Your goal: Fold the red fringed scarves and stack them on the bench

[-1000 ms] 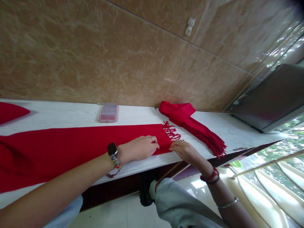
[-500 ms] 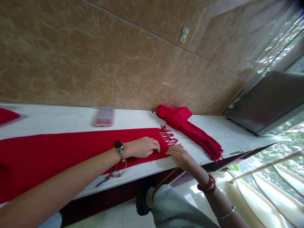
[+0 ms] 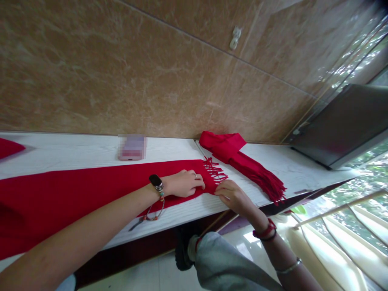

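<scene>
A long red scarf point(image 3: 100, 190) lies spread along the white counter, its fringe point(image 3: 216, 171) at the right end. My left hand point(image 3: 184, 184) rests on it just left of the fringe, fingers curled down and closed on the cloth; the thumb is mostly hidden. At the scarf's near right corner, my right hand point(image 3: 232, 196) pinches the edge between thumb and fingers, beside the fringe strands. Some strands lie crossed over each other. A second red scarf point(image 3: 245, 163), folded and bunched, lies just beyond my right hand.
The narrow white counter point(image 3: 169, 149) runs along a brown tiled wall. A blurred phone-like object point(image 3: 132, 148) lies near the wall. More red cloth point(image 3: 10, 148) shows at far left. A dark box-shaped thing point(image 3: 342, 125) stands at the right end, near a railing point(image 3: 342, 210).
My left hand has slid slightly right and up along the scarf. The right hand still pinches the corner, which has shifted a little away from the counter's front edge.
</scene>
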The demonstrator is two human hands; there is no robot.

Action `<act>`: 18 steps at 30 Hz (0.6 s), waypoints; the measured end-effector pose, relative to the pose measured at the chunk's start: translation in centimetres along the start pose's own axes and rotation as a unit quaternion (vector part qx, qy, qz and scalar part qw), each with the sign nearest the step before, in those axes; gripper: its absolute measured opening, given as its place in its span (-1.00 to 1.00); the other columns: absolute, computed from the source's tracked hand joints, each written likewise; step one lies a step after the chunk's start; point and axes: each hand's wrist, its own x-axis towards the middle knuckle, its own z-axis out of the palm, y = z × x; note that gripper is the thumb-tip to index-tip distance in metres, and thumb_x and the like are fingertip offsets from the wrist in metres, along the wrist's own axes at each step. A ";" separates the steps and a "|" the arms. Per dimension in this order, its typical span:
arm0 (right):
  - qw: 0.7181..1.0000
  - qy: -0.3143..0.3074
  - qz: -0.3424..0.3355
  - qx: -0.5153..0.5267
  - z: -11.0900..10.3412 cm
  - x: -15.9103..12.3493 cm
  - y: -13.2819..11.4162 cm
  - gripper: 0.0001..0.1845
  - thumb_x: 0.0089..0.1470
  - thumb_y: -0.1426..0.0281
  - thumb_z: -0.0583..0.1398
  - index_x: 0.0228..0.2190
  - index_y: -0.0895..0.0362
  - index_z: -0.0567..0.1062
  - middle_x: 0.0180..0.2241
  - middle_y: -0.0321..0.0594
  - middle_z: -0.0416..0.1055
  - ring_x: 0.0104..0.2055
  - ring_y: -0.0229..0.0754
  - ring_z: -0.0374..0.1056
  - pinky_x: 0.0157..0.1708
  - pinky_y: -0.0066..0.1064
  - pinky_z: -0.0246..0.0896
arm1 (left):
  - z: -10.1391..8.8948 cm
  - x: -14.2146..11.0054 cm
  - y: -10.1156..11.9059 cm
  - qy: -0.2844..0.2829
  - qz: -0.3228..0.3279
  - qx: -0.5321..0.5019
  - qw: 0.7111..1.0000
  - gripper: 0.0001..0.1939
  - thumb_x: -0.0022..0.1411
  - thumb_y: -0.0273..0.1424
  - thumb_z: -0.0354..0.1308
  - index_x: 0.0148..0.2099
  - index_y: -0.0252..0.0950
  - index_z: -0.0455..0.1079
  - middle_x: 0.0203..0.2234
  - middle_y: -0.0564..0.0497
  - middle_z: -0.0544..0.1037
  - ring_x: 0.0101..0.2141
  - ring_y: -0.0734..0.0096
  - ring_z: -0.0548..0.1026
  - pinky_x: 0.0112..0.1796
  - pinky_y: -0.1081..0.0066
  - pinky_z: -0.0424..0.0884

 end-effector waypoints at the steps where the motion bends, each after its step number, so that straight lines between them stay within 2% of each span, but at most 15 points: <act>1: 1.000 -0.014 0.005 0.005 -0.2 0.0 0.0 -0.77 0.02 0.61 0.06 -0.45 0.15 0.49 -0.43 -0.18 0.43 -0.36 -0.18 0.32 -0.32 -0.31 0.27 | 0.0 -0.1 0.1 -0.001 -0.028 0.018 0.999 -0.70 0.19 -0.42 -0.02 -0.02 -0.18 0.30 -0.07 -0.03 0.37 -0.15 0.25 0.32 -0.19 0.30 0.24; 3: 0.999 -0.034 0.016 0.014 -0.4 -0.1 0.1 -0.77 0.02 0.62 0.06 -0.43 0.16 0.49 -0.42 -0.18 0.44 -0.35 -0.18 0.32 -0.32 -0.32 0.26 | -0.3 -0.1 0.4 -0.008 -0.049 0.038 0.998 -0.68 0.18 -0.36 0.00 0.00 -0.19 0.30 -0.09 -0.07 0.37 -0.18 0.21 0.32 -0.22 0.27 0.24; 7: 0.998 -0.046 0.033 0.022 -0.2 -0.2 0.3 -0.77 0.02 0.62 0.05 -0.44 0.17 0.47 -0.42 -0.18 0.44 -0.33 -0.18 0.32 -0.29 -0.33 0.25 | -0.7 -0.1 0.9 -0.016 0.019 0.010 1.000 -0.80 0.20 -0.43 -0.03 -0.17 -0.19 0.38 -0.23 0.02 0.44 -0.20 0.32 0.32 -0.16 0.34 0.20; 8: 0.998 -0.047 0.036 0.022 -0.2 -0.1 0.3 -0.77 0.02 0.63 0.05 -0.43 0.17 0.47 -0.42 -0.18 0.44 -0.32 -0.18 0.32 -0.29 -0.34 0.25 | -0.7 -0.1 0.8 -0.012 0.012 0.008 1.000 -0.79 0.22 -0.46 -0.06 -0.21 -0.20 0.38 -0.25 0.04 0.45 -0.21 0.35 0.32 -0.16 0.36 0.19; 10: 0.998 -0.049 0.036 0.009 0.0 -0.1 0.3 -0.77 0.02 0.63 0.05 -0.42 0.18 0.47 -0.41 -0.17 0.44 -0.32 -0.18 0.31 -0.28 -0.33 0.23 | -0.4 -0.1 0.6 0.006 -0.043 0.028 0.999 -0.76 0.24 -0.47 -0.10 -0.18 -0.21 0.38 -0.26 0.01 0.45 -0.24 0.35 0.33 -0.18 0.35 0.20; 12: 0.998 -0.046 0.026 -0.023 0.1 0.0 0.2 -0.78 0.04 0.61 0.05 -0.42 0.17 0.47 -0.42 -0.18 0.44 -0.33 -0.17 0.30 -0.28 -0.31 0.21 | 0.0 -0.2 0.4 0.015 -0.064 0.054 0.996 -0.73 0.22 -0.47 -0.07 -0.08 -0.16 0.35 -0.19 -0.02 0.43 -0.20 0.30 0.33 -0.17 0.31 0.20; 15: 0.997 -0.035 0.013 -0.069 0.1 0.1 0.0 -0.80 0.06 0.57 0.07 -0.42 0.17 0.48 -0.44 -0.17 0.44 -0.34 -0.15 0.29 -0.27 -0.28 0.18 | 0.4 -0.3 0.3 -0.013 0.005 0.037 0.999 -0.59 0.18 -0.52 -0.05 0.03 -0.02 0.28 -0.01 0.03 0.33 -0.06 0.27 0.26 -0.08 0.27 0.16; 16: 0.997 -0.035 0.011 -0.075 0.1 0.1 0.0 -0.80 0.06 0.57 0.07 -0.40 0.17 0.49 -0.43 -0.17 0.44 -0.34 -0.15 0.29 -0.27 -0.28 0.17 | 0.4 -0.3 0.4 -0.026 0.005 0.024 0.999 -0.56 0.18 -0.52 -0.06 0.06 -0.01 0.25 0.03 0.03 0.30 -0.02 0.25 0.24 -0.06 0.24 0.16; 18: 0.996 -0.040 0.010 -0.077 0.1 0.1 -0.1 -0.78 0.07 0.56 0.06 -0.36 0.16 0.50 -0.40 -0.16 0.44 -0.32 -0.16 0.29 -0.27 -0.30 0.17 | 0.1 -0.4 0.3 -0.045 -0.054 -0.004 0.998 -0.53 0.17 -0.45 -0.06 0.13 -0.05 0.16 0.08 -0.03 0.24 0.02 0.16 0.20 -0.04 0.13 0.15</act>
